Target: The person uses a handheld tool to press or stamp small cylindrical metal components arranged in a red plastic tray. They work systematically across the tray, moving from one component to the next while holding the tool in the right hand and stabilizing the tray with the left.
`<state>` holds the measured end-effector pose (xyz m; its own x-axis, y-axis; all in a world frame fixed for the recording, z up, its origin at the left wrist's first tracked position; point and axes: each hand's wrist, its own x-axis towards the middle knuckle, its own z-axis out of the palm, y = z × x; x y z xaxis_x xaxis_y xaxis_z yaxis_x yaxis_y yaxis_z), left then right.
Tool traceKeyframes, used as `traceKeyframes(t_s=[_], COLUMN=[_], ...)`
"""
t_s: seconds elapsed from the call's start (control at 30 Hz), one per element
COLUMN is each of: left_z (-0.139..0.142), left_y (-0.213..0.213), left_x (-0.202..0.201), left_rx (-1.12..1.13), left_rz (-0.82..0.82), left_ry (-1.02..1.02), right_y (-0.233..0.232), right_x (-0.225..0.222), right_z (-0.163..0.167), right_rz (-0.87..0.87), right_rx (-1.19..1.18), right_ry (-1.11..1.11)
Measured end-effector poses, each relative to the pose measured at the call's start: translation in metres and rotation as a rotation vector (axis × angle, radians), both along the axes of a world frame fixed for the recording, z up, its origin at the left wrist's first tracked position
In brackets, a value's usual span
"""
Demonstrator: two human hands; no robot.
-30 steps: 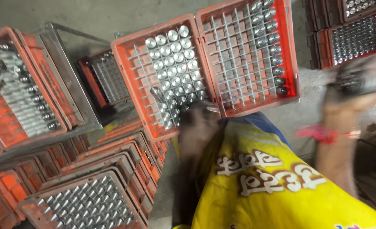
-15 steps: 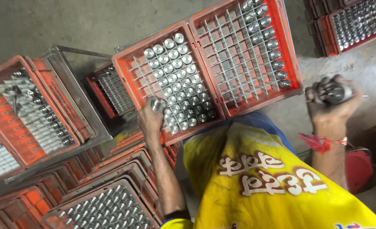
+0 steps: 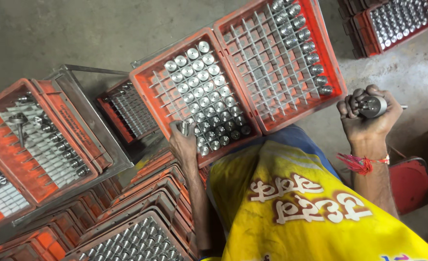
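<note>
The left hand [image 3: 184,141] is closed around a short, shiny metal cylinder [image 3: 184,127], its fingers wrapped about the lower part so that the flat round top stands clear, and it holds the piece at the near left corner of an orange plastic crate [image 3: 146,92] fitted with a grey grid of square cells. That crate is mostly filled with like silver cylinders standing upright, one to a cell, and the hand sits at its lower edge, just beside the front rows. Touching that crate on its right is a second orange gridded crate [image 3: 337,72], whose cells are largely bare apart from a single column of cylinders along its far right side. The right hand [image 3: 368,116] is raised well apart from both crates, off to the right above the grey concrete floor [image 3: 45,34], clenched tightly on another round metal part [image 3: 372,106] with a thin pin sticking out to the right; a red thread band [image 3: 361,163] is tied about its wrist. Between the two arms lies the person's yellow garment [image 3: 291,217] with brown and white lettering. To the left stands a metal-framed rack [image 3: 86,118] beside further orange crates [image 3: 11,140] holding rows of metal parts, more stacked crates [image 3: 127,227] lie below the left forearm, and another filled crate [image 3: 397,21] rests at the top right.
</note>
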<state>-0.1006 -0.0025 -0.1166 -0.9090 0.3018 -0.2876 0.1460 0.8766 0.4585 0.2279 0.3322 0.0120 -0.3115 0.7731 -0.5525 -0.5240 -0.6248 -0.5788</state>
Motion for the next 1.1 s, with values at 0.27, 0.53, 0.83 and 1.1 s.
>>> traceKeyframes(t_s=[0.27, 0.53, 0.83, 1.1], left_z=[0.003, 0.02, 0.024, -0.026], left_y=[0.001, 0.031, 0.279, 0.414], left_x=[-0.024, -0.006, 0.09, 0.104], left_rx=[0.239, 0.444, 0.53, 0.03], left_rz=[-0.102, 0.153, -0.484, -1.028], left_ry=[0.162, 0.059, -0.201, 0.346], right_y=[-0.015, -0.014, -0.005, 0.042], right_x=[-0.028, -0.006, 0.067, 0.131], right_z=[-0.001, -0.004, -0.027, -0.02], right_rz=[0.137, 0.13, 0.075, 0.064], right_rx=[-0.02, -0.128, -0.381, -0.167], right_ry=[0.084, 0.076, 0.234, 0.09])
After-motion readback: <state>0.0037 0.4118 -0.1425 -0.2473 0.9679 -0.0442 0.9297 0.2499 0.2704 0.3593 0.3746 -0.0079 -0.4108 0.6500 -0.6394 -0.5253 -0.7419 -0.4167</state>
